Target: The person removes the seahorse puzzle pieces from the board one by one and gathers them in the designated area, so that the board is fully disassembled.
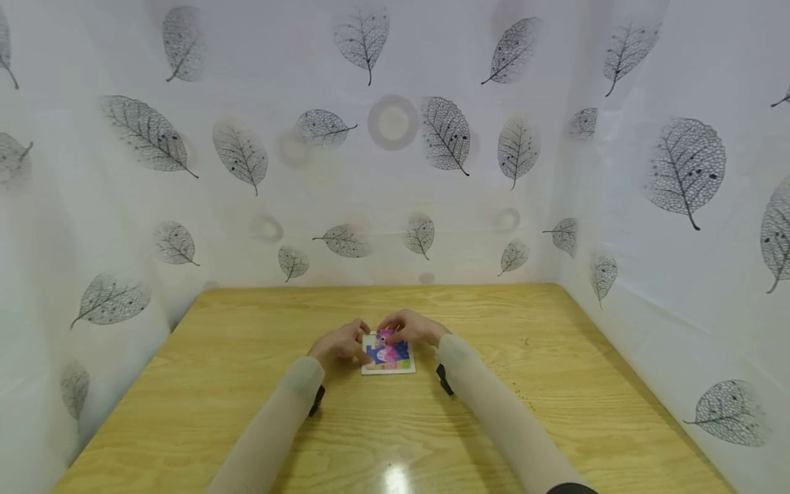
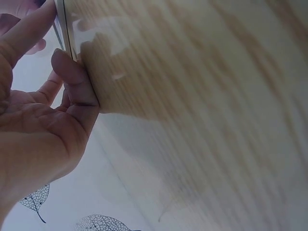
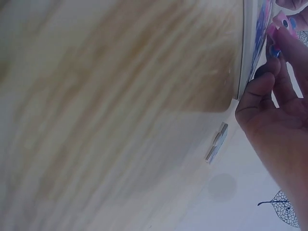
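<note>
A small square jigsaw puzzle in a white frame, printed in pink, blue and yellow, lies flat on the table in the head view. At its left side, my left hand holds the frame, thumb by the near part and bent fingers at the far corner. My right hand reaches over the far right corner, and its thumb and fingers pinch a pink puzzle piece with a printed eye, seen in the right wrist view. The left wrist view shows bent fingers against the frame's edge.
The wooden table surrounds the puzzle. Small flat pieces lie beyond it in the right wrist view, seen nearly edge-on. A white curtain with leaf prints hangs behind and at both sides.
</note>
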Demonstrator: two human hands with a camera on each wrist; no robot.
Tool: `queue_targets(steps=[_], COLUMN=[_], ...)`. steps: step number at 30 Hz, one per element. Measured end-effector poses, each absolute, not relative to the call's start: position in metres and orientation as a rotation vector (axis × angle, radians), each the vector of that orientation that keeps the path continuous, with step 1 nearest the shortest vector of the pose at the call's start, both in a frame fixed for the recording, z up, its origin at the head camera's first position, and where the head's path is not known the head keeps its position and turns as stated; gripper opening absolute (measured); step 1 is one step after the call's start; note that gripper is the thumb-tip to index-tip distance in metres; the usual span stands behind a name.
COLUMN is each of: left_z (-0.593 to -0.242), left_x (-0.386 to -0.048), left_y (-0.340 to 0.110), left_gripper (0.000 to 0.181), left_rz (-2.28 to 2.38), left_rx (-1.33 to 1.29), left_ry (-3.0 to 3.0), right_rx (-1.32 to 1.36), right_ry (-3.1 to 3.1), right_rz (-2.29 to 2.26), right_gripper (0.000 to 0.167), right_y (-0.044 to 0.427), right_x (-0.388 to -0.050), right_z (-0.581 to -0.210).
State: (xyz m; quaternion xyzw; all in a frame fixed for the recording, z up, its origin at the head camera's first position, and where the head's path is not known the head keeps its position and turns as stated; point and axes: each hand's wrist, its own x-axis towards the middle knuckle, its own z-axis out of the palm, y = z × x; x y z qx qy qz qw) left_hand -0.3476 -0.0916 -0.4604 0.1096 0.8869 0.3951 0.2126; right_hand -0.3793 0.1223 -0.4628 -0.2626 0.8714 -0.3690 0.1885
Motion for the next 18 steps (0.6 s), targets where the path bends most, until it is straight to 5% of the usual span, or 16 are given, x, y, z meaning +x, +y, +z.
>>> queue_targets(steps=[18], left_z=[-0.4585], left_x=[-0.3474], left_y=[-0.0920], left_gripper=[0.066], left_rz=[1.087], left_rx=[0.304], left_ry=[2.467], right_rx=[-0.670], right_ry=[2.477], right_rz=[-1.090], right_gripper=[0.028], right_y=[0.1240], right_x=[-0.3772], right_z=[-0.4630])
